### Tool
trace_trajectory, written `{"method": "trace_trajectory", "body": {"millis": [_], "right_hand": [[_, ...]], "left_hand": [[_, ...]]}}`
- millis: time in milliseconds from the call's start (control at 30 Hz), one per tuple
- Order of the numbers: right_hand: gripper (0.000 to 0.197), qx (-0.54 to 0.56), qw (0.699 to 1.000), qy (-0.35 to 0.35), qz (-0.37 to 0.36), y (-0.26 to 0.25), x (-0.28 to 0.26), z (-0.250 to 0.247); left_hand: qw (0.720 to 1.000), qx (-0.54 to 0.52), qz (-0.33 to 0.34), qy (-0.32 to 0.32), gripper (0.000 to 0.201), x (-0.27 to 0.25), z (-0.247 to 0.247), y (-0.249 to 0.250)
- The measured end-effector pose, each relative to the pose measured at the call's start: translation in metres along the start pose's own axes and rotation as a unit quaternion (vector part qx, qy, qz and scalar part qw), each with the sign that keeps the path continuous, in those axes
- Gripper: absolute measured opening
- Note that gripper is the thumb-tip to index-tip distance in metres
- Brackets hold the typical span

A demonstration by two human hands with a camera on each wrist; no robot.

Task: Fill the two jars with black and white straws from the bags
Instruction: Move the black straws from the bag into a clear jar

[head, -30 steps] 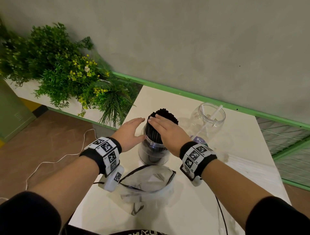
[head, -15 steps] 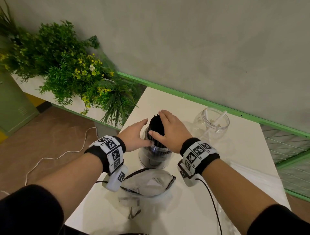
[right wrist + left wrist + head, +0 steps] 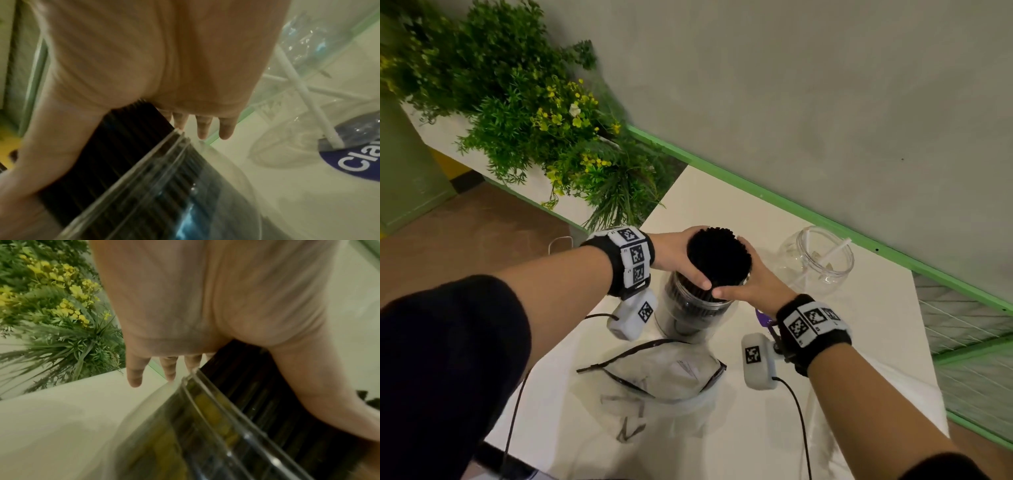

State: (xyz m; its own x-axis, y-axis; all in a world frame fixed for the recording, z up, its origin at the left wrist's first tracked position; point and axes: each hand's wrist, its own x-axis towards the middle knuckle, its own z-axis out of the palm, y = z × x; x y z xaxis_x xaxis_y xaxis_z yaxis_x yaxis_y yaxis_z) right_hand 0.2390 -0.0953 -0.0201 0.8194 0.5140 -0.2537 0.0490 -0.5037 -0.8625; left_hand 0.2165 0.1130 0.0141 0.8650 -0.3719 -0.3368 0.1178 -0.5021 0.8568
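A clear jar [image 3: 693,310] stands mid-table, packed with a bundle of black straws [image 3: 717,255] that sticks out above its rim. My left hand [image 3: 674,253] wraps the bundle's left side, thumb in front and fingers behind. My right hand [image 3: 753,281] wraps the right side the same way. In the left wrist view the left hand [image 3: 205,305] lies against the black straws [image 3: 246,378] above the jar rim [image 3: 216,410]. The right wrist view has the right hand [image 3: 164,56] on the straws [image 3: 123,138]. A second clear jar [image 3: 815,260] at the back right holds a few white straws [image 3: 835,251].
An empty clear bag with black trim [image 3: 654,377] lies in front of the jar. Another plastic bag [image 3: 876,387] lies on the table at the right. Plants [image 3: 544,130] stand beyond the table's left edge, and a wall with a green ledge [image 3: 791,205] runs behind.
My right hand slid off the top of the straw bundle to its right side. My left hand rose from the jar's side onto the bundle. The head camera moved closer over the jar.
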Motion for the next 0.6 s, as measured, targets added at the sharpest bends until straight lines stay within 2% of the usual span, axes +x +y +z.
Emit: {"method": "trace_trajectory", "body": {"millis": [67,167,233,333,400,467,600], "right_hand": [[0.112,0.029,0.999,0.007,-0.036,0.000,0.004,0.006],[0.093,0.051,0.993,0.071,-0.078,-0.002,0.007,0.018],[0.096,0.060,0.985,0.127,-0.098,-0.001,0.006,0.024],[0.107,0.101,0.973,0.182,-0.097,-0.001,-0.005,0.030],[0.119,0.096,0.975,0.180,-0.083,0.001,-0.011,0.032],[0.127,0.031,0.977,0.195,-0.076,0.006,-0.015,0.032],[0.125,-0.053,0.977,0.192,-0.082,0.008,-0.022,0.029]], "left_hand": [[1.000,-0.021,0.020,0.008,0.072,0.002,0.003,-0.001],[0.996,-0.071,0.046,0.035,0.070,0.004,0.006,-0.005],[0.991,-0.097,0.059,0.075,0.069,0.003,0.007,-0.005],[0.987,-0.100,0.049,0.119,0.087,0.002,0.007,-0.010],[0.990,-0.074,0.037,0.117,0.093,-0.001,0.009,-0.018],[0.992,-0.048,0.027,0.112,0.102,-0.006,0.012,-0.027],[0.995,-0.040,0.023,0.090,0.120,-0.013,0.013,-0.036]]}}
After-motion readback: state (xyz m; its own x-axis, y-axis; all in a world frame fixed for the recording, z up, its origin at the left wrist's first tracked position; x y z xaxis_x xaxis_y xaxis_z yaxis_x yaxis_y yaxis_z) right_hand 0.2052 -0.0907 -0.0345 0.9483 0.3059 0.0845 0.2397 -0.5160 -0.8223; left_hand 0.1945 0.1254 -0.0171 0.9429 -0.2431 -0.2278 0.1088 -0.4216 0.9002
